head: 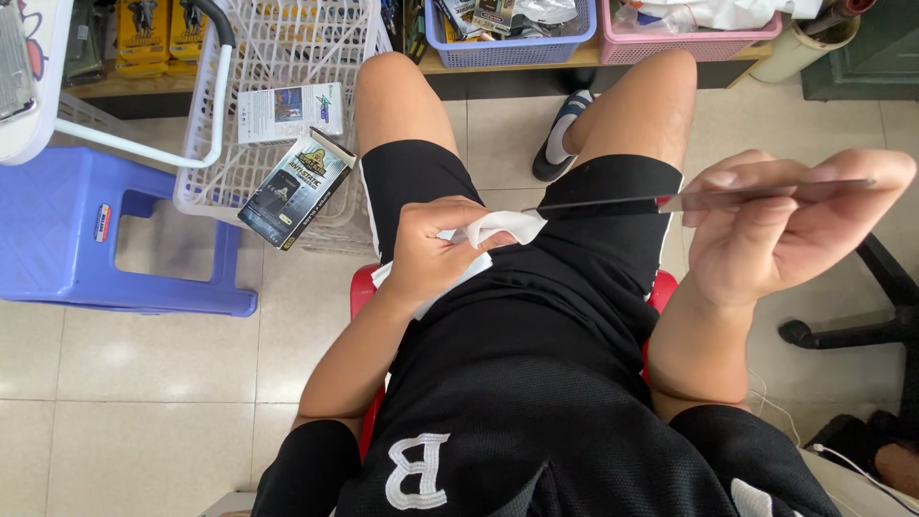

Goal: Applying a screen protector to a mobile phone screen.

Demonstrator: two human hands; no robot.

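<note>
My right hand (780,230) holds a thin flat glass sheet (613,202) edge-on, level above my right thigh, gripped at its right end between thumb and fingers. My left hand (431,251) is closed on a small white wipe (504,227), held against the left tip of the sheet. A white paper or packet (452,283) lies on my left thigh, under that hand. I am seated on a red stool (362,285) in black shorts.
A white plastic basket (278,57) to my left holds flat boxed packs, one dark box (295,188) leaning out of it. A blue stool (105,235) stands at far left. Blue (507,50) and pink bins (689,43) sit on a low shelf ahead. A black chair base (862,330) is at right.
</note>
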